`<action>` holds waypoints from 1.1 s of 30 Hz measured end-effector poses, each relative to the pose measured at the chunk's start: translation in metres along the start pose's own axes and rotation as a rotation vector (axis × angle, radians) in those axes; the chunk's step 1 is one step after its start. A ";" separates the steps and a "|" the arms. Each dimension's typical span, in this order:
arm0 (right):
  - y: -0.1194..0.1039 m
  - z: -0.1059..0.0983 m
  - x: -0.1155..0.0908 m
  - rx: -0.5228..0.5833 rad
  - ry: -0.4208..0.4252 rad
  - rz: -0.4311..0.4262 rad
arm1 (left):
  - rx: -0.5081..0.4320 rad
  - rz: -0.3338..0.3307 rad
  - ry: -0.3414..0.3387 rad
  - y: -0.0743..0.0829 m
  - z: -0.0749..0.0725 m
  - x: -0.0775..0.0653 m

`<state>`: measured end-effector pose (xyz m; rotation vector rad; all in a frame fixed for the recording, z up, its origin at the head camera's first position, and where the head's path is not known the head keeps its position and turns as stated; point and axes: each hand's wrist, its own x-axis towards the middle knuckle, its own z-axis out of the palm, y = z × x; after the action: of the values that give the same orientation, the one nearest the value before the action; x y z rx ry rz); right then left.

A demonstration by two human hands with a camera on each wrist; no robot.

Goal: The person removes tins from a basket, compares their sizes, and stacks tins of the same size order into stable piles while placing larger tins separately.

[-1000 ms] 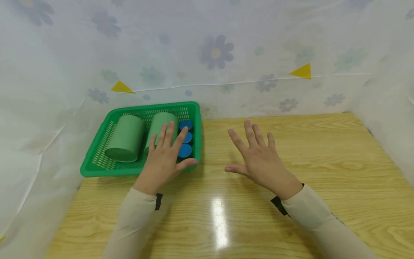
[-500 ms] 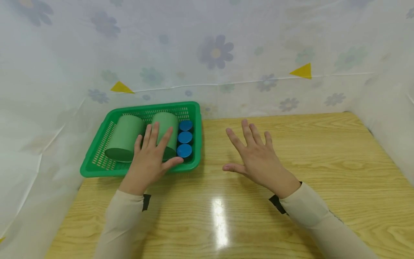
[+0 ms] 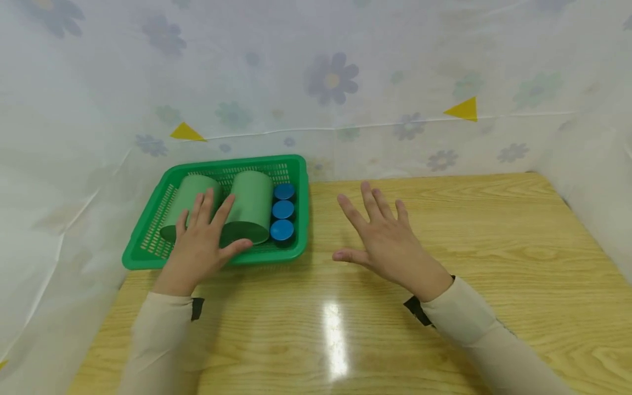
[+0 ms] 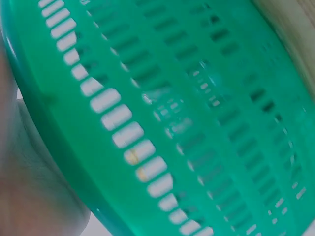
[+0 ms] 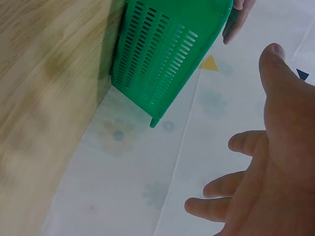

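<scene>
My left hand [image 3: 198,247], fingers spread, hovers over the front of a green plastic basket [image 3: 302,181]. It hides part of the left green cylinder [image 3: 197,184] lying inside. To its right lies a second green cylinder [image 3: 253,200], fully in sight. Three blue-topped round containers [image 3: 283,230] stand in a row along the basket's right side. In the left wrist view the slotted basket wall [image 4: 64,123] fills most of the picture, with part of the hand at the left edge. My right hand [image 3: 392,247] is held above the table, right of the basket, fingers spread and holding nothing.
The basket stands at the back left of a wood-grain table [image 3: 469,219]. Behind it hangs a white flowered sheet [image 3: 331,131], which also encloses both sides. Two yellow triangles [image 3: 461,109] are fixed to the back sheet.
My left hand has moved left across the basket, from the right cylinder to the left one, uncovering the blue tops. My right hand has drifted slightly left. The basket's contents have stayed put.
</scene>
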<state>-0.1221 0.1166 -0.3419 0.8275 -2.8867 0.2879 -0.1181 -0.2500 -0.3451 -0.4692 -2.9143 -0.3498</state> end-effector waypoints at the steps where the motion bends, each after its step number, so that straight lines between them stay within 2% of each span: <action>1: -0.001 -0.001 0.001 0.006 0.002 -0.004 | -0.001 -0.007 -0.006 -0.003 -0.001 -0.001; 6: -0.005 -0.002 0.004 0.009 0.014 -0.014 | -0.010 -0.040 -0.024 -0.021 -0.008 -0.009; 15: -0.010 -0.004 0.009 0.041 -0.033 -0.012 | -0.029 -0.100 -0.039 -0.056 -0.020 -0.021; 20: -0.012 -0.005 0.011 0.028 -0.018 -0.023 | -0.034 -0.130 -0.041 -0.075 -0.025 -0.028; 33: -0.018 -0.007 0.016 0.031 -0.005 -0.044 | -0.055 -0.201 -0.079 -0.112 -0.029 -0.044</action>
<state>-0.1254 0.0947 -0.3296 0.8963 -2.8718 0.3266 -0.1098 -0.3737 -0.3490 -0.2014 -3.0430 -0.4490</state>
